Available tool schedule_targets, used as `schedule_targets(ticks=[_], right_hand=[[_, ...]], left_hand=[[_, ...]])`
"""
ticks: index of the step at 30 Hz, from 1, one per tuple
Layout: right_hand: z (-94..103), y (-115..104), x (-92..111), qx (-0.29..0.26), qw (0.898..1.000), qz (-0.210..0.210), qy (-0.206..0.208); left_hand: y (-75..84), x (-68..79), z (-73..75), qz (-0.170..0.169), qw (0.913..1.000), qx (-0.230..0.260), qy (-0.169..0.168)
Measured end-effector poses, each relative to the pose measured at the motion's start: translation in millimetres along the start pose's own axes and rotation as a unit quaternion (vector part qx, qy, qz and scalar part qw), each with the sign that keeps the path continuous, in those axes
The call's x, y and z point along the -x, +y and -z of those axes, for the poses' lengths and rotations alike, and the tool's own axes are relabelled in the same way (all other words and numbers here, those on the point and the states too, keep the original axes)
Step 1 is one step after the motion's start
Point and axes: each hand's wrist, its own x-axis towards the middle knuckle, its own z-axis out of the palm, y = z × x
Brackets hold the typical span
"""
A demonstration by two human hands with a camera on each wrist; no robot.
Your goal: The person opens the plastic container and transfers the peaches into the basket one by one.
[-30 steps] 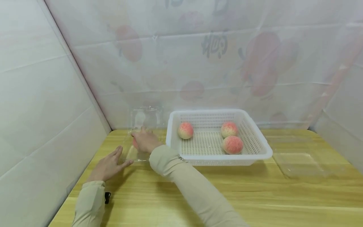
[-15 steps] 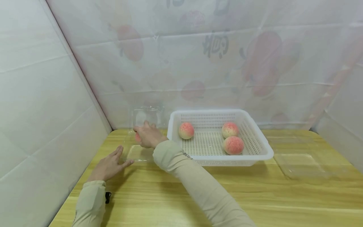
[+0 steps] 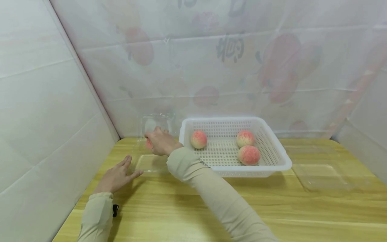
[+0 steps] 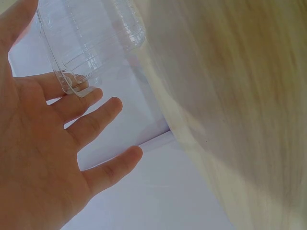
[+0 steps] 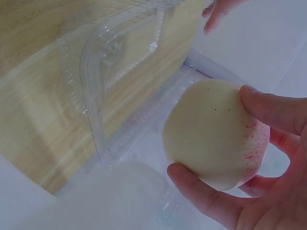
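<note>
My right hand point(image 3: 162, 141) grips a pink-and-cream peach point(image 5: 213, 136), thumb and fingers spread around its sides. Beneath it on the table lies an open clear plastic clamshell box point(image 3: 148, 164), its lid point(image 3: 157, 123) standing up at the back. In the head view my hand covers most of this peach. Near the box's front left corner rests my left hand point(image 3: 115, 176), fingers spread and holding nothing. In the left wrist view its fingers overlap a corner of the clear box point(image 4: 96, 43); whether they touch it I cannot tell.
A white perforated basket point(image 3: 239, 170) stands right of the box. It holds one peach point(image 3: 199, 139) at left and two more, a rear peach point(image 3: 245, 138) and a front peach point(image 3: 249, 155), at right. Another clear plastic box point(image 3: 320, 174) lies far right. Fabric walls surround the wooden table.
My right hand, with the peach, has lifted from the box's base and shifted slightly right and back. My left hand has stayed in place.
</note>
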Motion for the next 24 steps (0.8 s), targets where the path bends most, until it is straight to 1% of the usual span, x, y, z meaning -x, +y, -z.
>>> schedule_targets(ticks=[8,15,24], right_hand=[[12.0,9.7,0.1,0.006,0.999,0.02,0.024],[22.9,18.4,4.8,-0.019,1.0,-0.001,0.004],[27.4,26.5,8.1,-0.03,0.999,-0.019,-0.003]], left_hand=[[-1.4,-0.9,-1.9,0.005,1.0,0.002,0.001],[-1.7,-0.1,-1.9,0.009,0.9999,-0.005,-0.004],[0.2,0.8,0.0,0.006,1.0,-0.007,-0.001]])
